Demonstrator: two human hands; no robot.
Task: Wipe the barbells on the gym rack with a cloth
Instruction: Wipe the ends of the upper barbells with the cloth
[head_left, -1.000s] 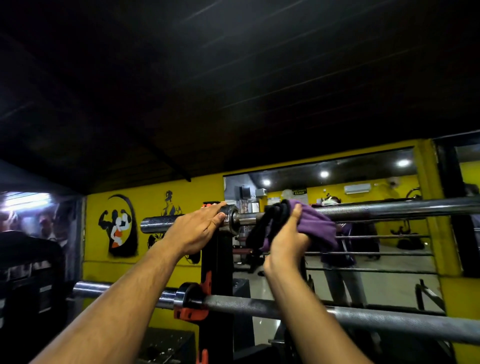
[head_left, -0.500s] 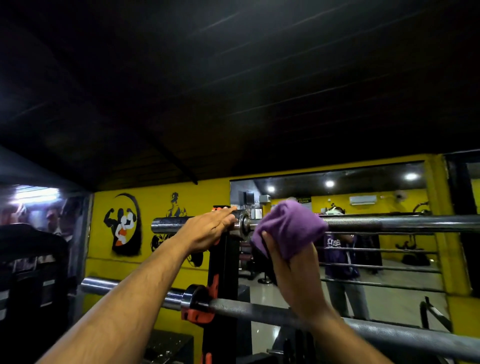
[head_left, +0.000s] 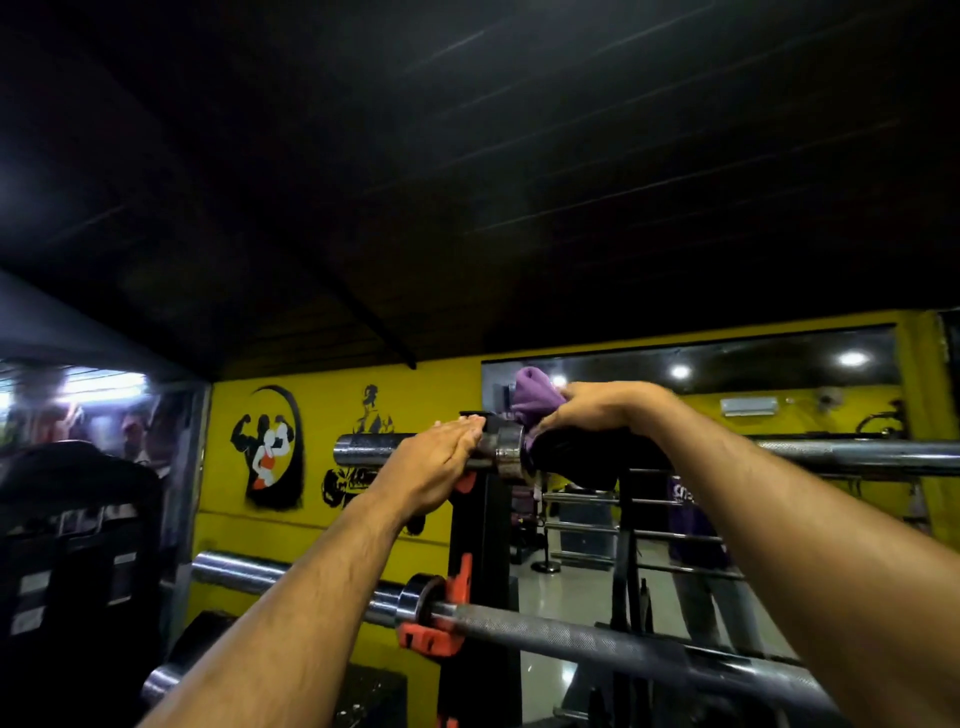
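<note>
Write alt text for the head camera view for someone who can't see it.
A right hand presses a purple cloth onto the top barbell beside its collar, while the left hand rests with straight fingers on the bar's sleeve. A second barbell sits lower on the black rack, before a yellow wall.

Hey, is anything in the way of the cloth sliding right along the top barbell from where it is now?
Nothing visible blocks it. The right hand holds the purple cloth on the top barbell beside the collar; the shaft rightward looks bare.
</note>
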